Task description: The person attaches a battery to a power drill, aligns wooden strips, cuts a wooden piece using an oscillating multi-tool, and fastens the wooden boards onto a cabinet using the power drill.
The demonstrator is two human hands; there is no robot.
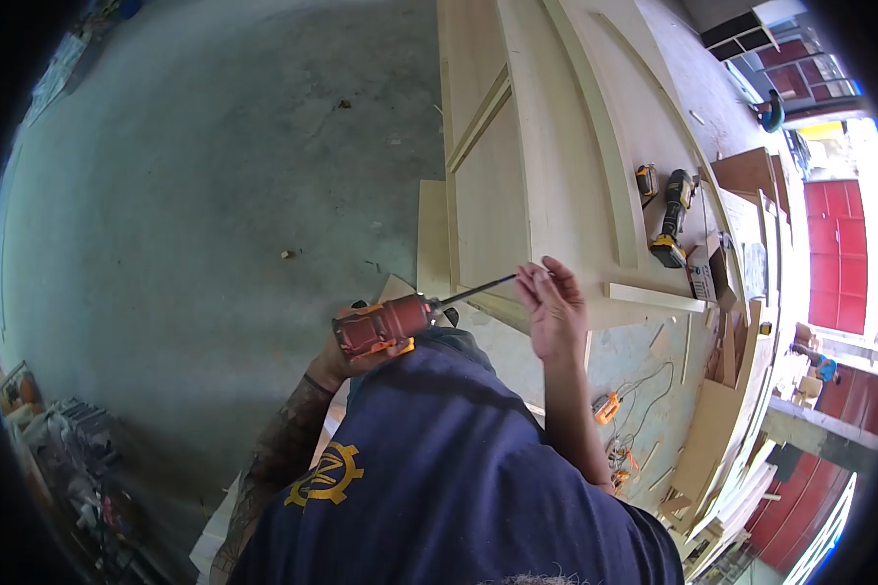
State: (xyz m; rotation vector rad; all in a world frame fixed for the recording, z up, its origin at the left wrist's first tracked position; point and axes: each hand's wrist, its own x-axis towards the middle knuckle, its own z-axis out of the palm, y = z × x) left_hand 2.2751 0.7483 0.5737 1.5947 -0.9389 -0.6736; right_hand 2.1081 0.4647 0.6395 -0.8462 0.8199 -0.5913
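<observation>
My left hand (334,359) is wrapped around the grip of a red cordless drill (385,325), held over my lap. A long dark bit (478,290) points from its chuck to the upper right. My right hand (551,297) is closed, thumb and fingertips pinched at the far end of this bit. Whether a small screw sits between those fingertips is too small to tell. Just beyond my hands lies a large pale wooden panel (566,146) with strips across it, its near edge close to the bit.
On the panel's right lie a yellow-black cordless drill (673,219), a battery (647,180) and a small open box (710,273). An orange corded tool (607,408) rests on the floor at right. Stacked boards (712,439) stand further right. Plastic-wrapped items (68,448) lie at lower left.
</observation>
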